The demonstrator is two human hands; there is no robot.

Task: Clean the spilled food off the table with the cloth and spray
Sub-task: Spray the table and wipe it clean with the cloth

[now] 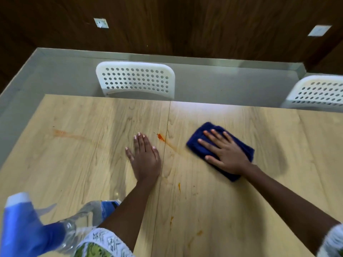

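My right hand [224,153] presses flat, fingers spread, on a folded dark blue cloth [196,143] lying on the light wooden table [74,154]. An orange-red food smear [161,137] runs diagonally just left of the cloth, with smaller orange drips [179,186] nearer me and a faint smear [61,133] at the far left. My left hand [144,158] rests flat on the table beside the smear, holding nothing. A clear spray bottle with a blue and white head [24,219] stands at the near left edge, partly behind my left arm.
Two white perforated chairs stand at the table's far side, one in the middle [135,80] and one at the right [319,93]. A seam [165,149] runs down the tabletop. Grey floor and a dark wood wall lie beyond.
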